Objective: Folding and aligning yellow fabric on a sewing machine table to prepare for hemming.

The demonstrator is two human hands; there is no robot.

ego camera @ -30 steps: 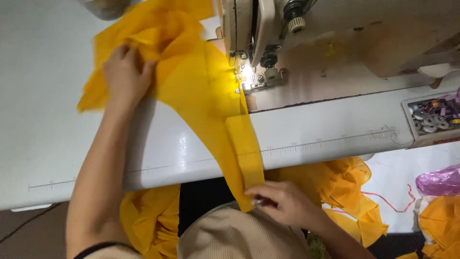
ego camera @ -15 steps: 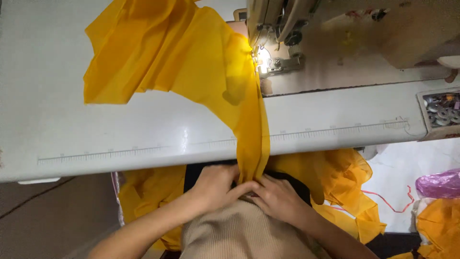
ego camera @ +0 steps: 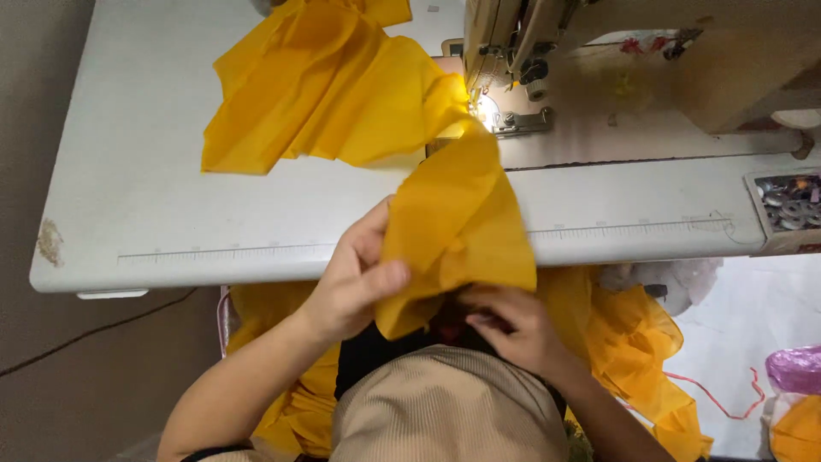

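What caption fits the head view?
Left hand and right hand hold yellow fabric at the white table edge by the sewing machine.

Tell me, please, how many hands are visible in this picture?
2. The left hand pinches the yellow fabric at the table's front edge; the right hand holds the fabric lower, near the body. No others show.

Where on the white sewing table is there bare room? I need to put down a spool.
The white sewing table is bare left of the yellow fabric, and along its front edge right of both hands, before the bobbin tray. It is crowded around the sewing machine, and at the left hand and right hand.
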